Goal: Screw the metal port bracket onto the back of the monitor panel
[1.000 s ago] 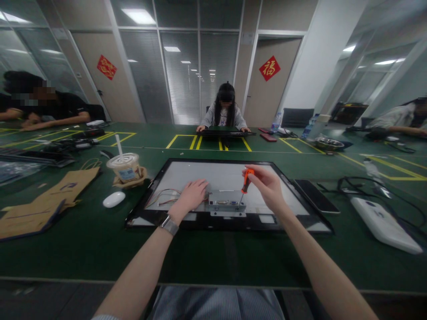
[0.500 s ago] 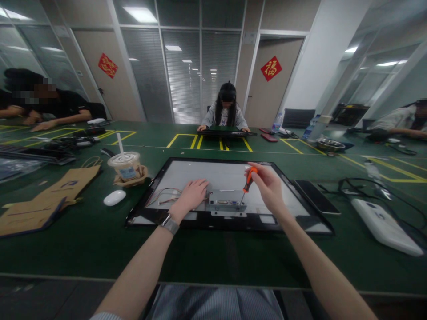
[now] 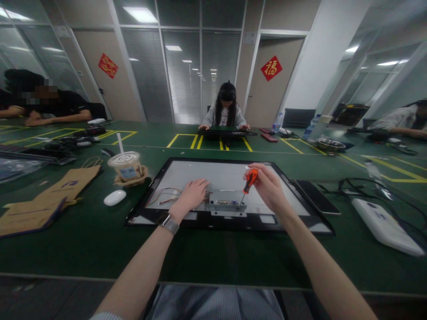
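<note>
A small grey metal box sat on the near part of a big flat screen on the green table. The right hand pinched an orange screwdriver, tip down on the box. The left hand lay flat just left of the box, fingers spread. A drink cup stood far left.

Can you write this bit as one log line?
left hand: rests on black-framed monitor panel | right hand: holds orange-handled screwdriver | tip: at grey metal box

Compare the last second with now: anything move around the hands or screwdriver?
Right hand re-gripped the screwdriver; its orange handle leans slightly more rightward. Tip stays on the metal box; left hand still rests beside it on the panel. Nothing released.
</note>
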Action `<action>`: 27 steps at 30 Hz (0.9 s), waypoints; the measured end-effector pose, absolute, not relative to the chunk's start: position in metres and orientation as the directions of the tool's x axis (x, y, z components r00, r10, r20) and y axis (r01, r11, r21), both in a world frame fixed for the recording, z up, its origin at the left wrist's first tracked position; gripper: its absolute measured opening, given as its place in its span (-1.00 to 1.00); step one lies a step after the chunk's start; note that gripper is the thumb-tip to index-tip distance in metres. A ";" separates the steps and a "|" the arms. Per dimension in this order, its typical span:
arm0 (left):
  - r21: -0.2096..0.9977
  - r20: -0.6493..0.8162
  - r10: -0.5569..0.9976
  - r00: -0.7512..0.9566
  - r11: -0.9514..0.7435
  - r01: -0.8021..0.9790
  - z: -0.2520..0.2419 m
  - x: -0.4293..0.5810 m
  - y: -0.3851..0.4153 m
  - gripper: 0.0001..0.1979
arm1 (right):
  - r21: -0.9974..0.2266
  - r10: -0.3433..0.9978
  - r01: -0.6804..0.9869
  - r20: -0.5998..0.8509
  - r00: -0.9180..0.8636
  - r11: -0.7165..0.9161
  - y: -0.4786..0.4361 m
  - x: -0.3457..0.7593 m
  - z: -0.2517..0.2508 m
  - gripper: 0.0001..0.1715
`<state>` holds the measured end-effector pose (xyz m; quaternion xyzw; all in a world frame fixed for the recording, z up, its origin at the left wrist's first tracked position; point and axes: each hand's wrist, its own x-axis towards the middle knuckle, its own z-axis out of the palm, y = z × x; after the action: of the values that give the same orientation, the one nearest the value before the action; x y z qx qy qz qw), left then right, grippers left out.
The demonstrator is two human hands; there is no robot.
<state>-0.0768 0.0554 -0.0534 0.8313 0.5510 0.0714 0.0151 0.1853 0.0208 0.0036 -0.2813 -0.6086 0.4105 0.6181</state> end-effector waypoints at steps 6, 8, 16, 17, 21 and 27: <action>0.106 0.103 0.917 0.385 -0.395 0.912 -0.055 -0.078 0.056 -0.52 | -0.852 0.860 -0.209 0.504 -0.078 0.480 0.020 0.184 0.005 -0.68; 0.107 0.105 0.917 0.384 -0.394 0.913 -0.056 -0.078 0.057 -0.52 | -0.850 0.856 -0.175 0.513 -0.067 0.496 0.020 0.185 0.004 -0.68; 0.107 0.119 0.912 0.393 -0.405 0.908 -0.057 -0.078 0.057 -0.51 | -0.850 0.854 -0.179 0.515 -0.080 0.496 0.018 0.183 0.006 -0.70; 0.106 0.120 0.911 0.394 -0.406 0.908 -0.057 -0.079 0.058 -0.51 | -0.847 0.851 -0.180 0.519 -0.074 0.501 0.018 0.183 0.006 -0.70; 0.102 0.118 0.911 0.395 -0.406 0.908 -0.058 -0.079 0.059 -0.51 | -0.850 0.854 -0.141 0.518 -0.048 0.507 0.021 0.186 0.002 -0.71; 0.101 0.119 0.912 0.392 -0.404 0.909 -0.058 -0.078 0.059 -0.52 | -0.851 0.851 -0.122 0.520 -0.074 0.510 0.021 0.186 0.004 -0.67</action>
<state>-0.0784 0.0590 -0.0582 0.8342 0.5459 0.0776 0.0100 0.1856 0.0207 0.0035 -0.2959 -0.6160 0.3966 0.6130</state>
